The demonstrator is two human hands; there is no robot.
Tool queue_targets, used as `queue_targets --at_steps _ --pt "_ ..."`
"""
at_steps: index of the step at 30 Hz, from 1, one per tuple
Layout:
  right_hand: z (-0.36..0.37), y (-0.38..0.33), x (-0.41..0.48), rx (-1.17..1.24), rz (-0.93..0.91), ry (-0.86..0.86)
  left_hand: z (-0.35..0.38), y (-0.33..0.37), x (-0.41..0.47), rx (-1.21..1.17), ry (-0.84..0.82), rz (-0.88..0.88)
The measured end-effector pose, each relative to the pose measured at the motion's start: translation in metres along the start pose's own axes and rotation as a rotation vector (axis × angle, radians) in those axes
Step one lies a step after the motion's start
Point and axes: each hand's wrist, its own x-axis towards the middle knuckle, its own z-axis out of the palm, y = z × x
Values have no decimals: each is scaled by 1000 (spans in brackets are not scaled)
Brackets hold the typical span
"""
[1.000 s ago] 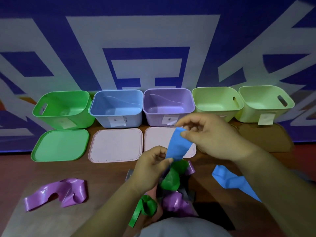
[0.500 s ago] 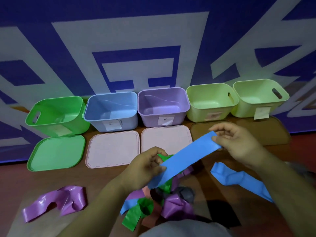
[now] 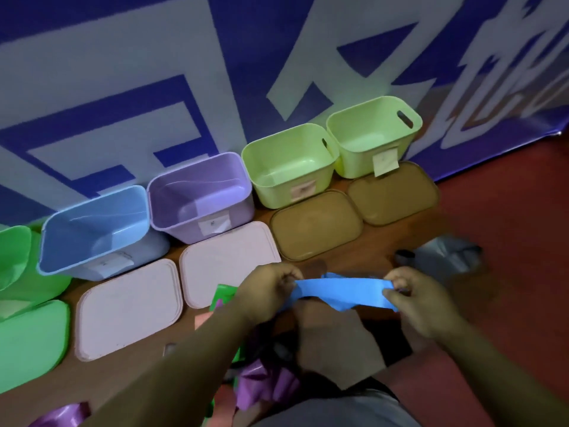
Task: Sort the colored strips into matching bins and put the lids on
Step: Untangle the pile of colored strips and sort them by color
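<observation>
Between both hands, just in front of pink lid (image 3: 228, 260) and brown lid (image 3: 314, 229): blue strip (image 3: 338, 288), held off floor, stretched near level. Left end pinched in left hand (image 3: 264, 291), right end pinched in right hand (image 3: 415, 297); middle span free. Strip: plain bright blue, flat smooth band, lower edge sagging into fold near right hand; more blue behind it, perhaps second strip, too blurred to tell. Both forearms reach forward, fingers curled, knuckles up. Blue bin (image 3: 92, 229) well apart, on left hand's side.

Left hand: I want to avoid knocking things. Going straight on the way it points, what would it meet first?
Probably the nearer brown lid, in front of a light green bin, if the left hand travels low; its height is unclear.
</observation>
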Motion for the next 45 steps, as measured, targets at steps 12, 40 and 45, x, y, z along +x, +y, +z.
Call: queue_targets --at_steps 12,40,45 --pt "-3 61 7 -259 18 -58 42 13 33 151 9 -10" --pt "186 -53 -38 -252 -237 -559 15 -84 -150 310 98 -167" --pt "164 -77 -41 -168 -300 -488 15 -93 -150 289 158 -91"
